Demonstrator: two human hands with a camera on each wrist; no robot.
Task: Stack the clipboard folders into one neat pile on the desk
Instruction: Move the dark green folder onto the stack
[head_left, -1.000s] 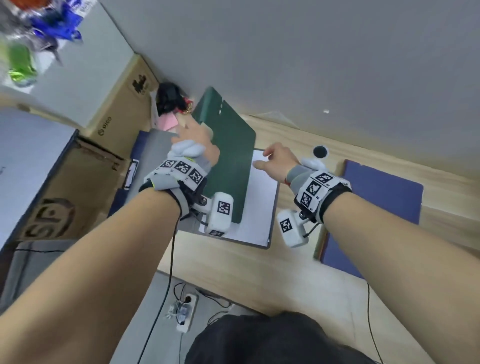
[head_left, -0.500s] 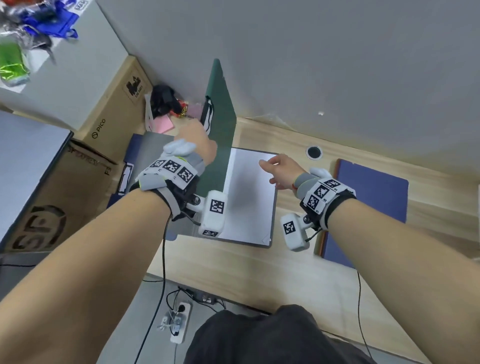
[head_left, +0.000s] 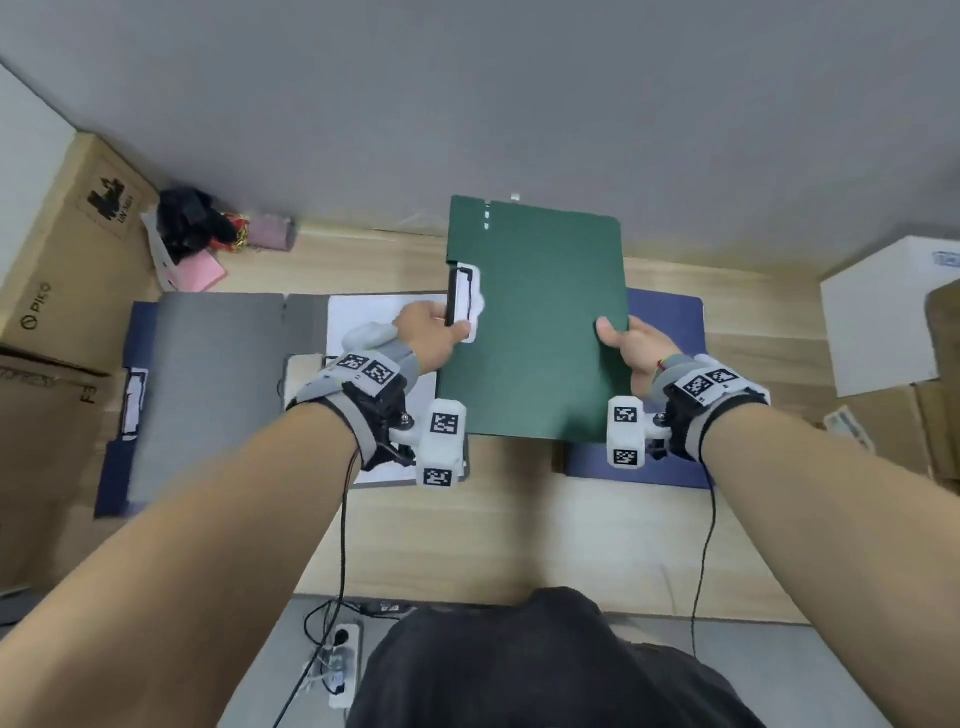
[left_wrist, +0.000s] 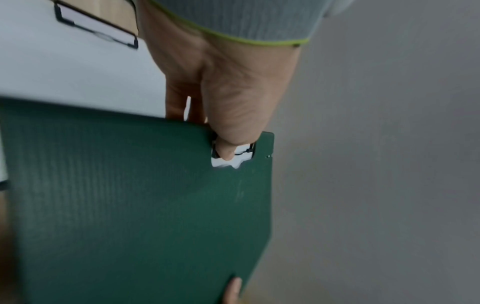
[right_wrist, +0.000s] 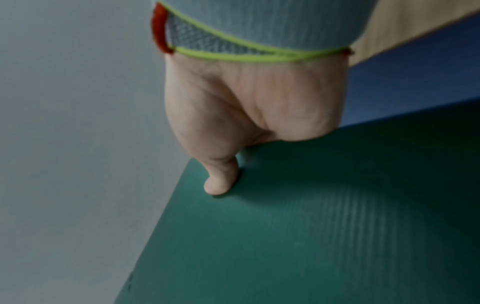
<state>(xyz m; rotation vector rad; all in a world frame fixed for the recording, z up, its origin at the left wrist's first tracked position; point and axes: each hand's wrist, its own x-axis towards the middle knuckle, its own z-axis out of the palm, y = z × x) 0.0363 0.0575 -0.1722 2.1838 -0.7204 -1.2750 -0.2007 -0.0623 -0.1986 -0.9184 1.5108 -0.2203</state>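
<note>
Both hands hold the green clipboard folder (head_left: 540, 322) closed, above the middle of the desk (head_left: 498, 540), near its back edge by the grey wall (head_left: 467, 104). The grip of the left hand (head_left: 428, 338) is closed on the left edge of the folder: the thumb presses on the white clip (head_left: 467, 304) there, and the wrist view shows fingers going under the cover. The grip of the right hand (head_left: 631, 345) is closed on the right edge, thumb flat on top of the cover; the other fingers are hidden under it.

Under the right part of the green folder lies a blue folder (head_left: 670, 322), closed and flat on the desk, toward the right side. On the left side lies an open grey folder (head_left: 208, 384) with a white sheet (head_left: 374, 317) in its right half, and beneath it another dark blue folder (head_left: 111, 483) shows at the left edge. Whether the green folder touches the blue one I cannot tell.

Cardboard boxes (head_left: 62, 249) stand at the left of the desk, and a white box (head_left: 883, 322) at the right.
</note>
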